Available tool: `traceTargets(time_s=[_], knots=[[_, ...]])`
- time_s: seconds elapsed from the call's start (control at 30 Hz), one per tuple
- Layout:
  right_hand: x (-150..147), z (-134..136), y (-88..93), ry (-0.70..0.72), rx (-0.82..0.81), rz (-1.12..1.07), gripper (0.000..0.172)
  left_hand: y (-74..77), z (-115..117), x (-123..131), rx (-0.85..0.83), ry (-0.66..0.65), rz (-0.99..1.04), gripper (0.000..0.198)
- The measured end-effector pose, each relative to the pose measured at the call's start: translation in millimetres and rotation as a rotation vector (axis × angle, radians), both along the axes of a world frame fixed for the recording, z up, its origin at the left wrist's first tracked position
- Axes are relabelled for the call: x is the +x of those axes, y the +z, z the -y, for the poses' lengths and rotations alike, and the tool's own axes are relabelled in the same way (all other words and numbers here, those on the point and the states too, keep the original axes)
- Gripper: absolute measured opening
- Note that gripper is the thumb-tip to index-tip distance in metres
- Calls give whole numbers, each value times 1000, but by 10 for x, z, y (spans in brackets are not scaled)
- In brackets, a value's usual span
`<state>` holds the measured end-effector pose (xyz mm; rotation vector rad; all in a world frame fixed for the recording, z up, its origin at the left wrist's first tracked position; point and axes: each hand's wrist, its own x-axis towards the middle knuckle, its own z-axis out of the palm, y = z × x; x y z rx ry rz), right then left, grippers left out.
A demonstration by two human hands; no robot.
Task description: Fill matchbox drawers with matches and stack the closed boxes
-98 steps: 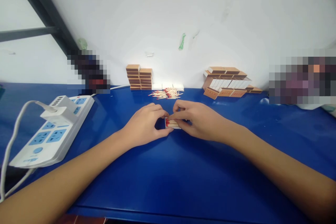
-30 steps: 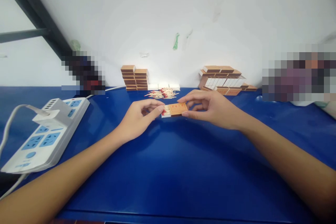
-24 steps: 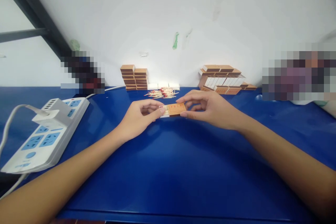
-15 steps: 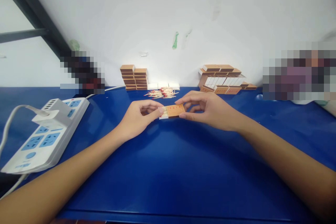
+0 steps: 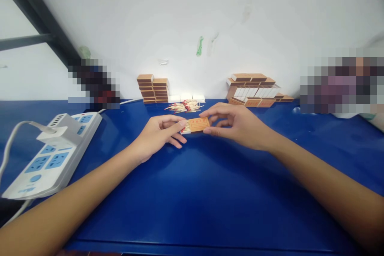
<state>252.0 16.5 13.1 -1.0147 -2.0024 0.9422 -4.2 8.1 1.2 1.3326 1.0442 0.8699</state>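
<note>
A matchbox point(image 5: 199, 124) with an orange label is held between both hands above the blue table. Its white tray point(image 5: 186, 131) sticks out on the left and shows matches inside. My left hand point(image 5: 162, 134) pinches the tray's left end with thumb and index finger, its lower fingers spread beneath. At the right end of the sleeve, my right hand point(image 5: 232, 125) grips with thumb below and index finger above. Just behind the box lies a loose pile of red-tipped matches point(image 5: 184, 106), with white trays point(image 5: 192, 98) behind it.
Stacked matchboxes point(image 5: 153, 89) stand against the wall at back left, and a larger stack point(image 5: 252, 90) at back right. A white power strip point(image 5: 67, 164) with a plugged-in adapter and cable lies on the table's left point(image 5: 180, 208).
The matchbox has shifted slightly left and up, its label tilted more toward the view. The lower fingers of my left hand have spread out below the tray.
</note>
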Motion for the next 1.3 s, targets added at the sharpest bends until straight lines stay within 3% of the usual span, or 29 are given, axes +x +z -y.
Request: traceTargets(time_s=[0.17,0.4,0.6,0.8,0.93,1.1,1.2,1.3], knots=[[-45,18,-30,0,-20,-37,39,9,22,30,-75,-5,17,37],[-117,67,-78,8,-54,-62,37,2,36,0,-48,-64,24,44],[-172,110,-94,4,-51,-112,39,32,57,11,-102,-126,107,40],[-285,202,-95,-10,-58,-249,40,6,76,15,-168,-112,185,48],[-307,226,-75,-28,-32,-220,41,-16,73,24,-157,-111,170,47],[-246,157,-141,-86,74,-75,47,-15,59,43,-57,-43,26,57],[-244,47,-143,-138,155,-50,50,-13,44,9,172,138,-197,56],[-361,-154,-14,-209,240,-82,46,-15,40,-40,402,242,-410,54]])
